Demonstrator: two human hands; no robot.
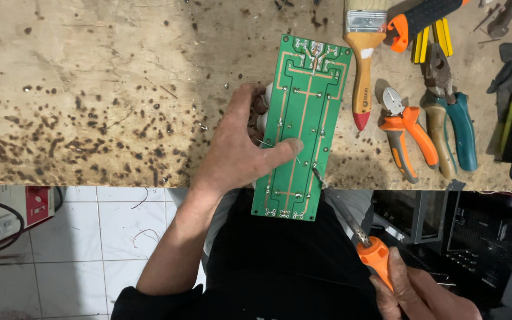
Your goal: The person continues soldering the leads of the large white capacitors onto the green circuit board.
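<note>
At the lower right of the frame, nearest the camera, the right hand (413, 290) is clenched around the orange handle of a soldering iron (360, 234). Its thin metal shaft runs up and to the left, and the tip touches the right edge of a long green rectangular circuit board (303, 124) with copper-coloured traces, about two thirds of the way down the board.

The board lies copper side up, slightly tilted, in the middle of the frame. Its lower end overhangs the front edge of a worn, burn-spotted wooden workbench (90, 89), and its upper end reaches toward the top of the frame.

The left hand (238, 145), centre left of the board, grasps the board's left edge, with the thumb pressed flat across the traces and the fingers curled beneath, next to some white parts under the board. A fine wire (266, 143) shows beside the thumb.

Farther up, at the upper right, tools lie on the bench, well apart from the hands: a wooden-handled paintbrush with a red tip (362, 53) just beside the board, orange-handled side cutters (404, 127), teal-handled pliers (448, 112), and an orange-and-black tool with yellow pieces (425, 24) at the top edge.
</note>
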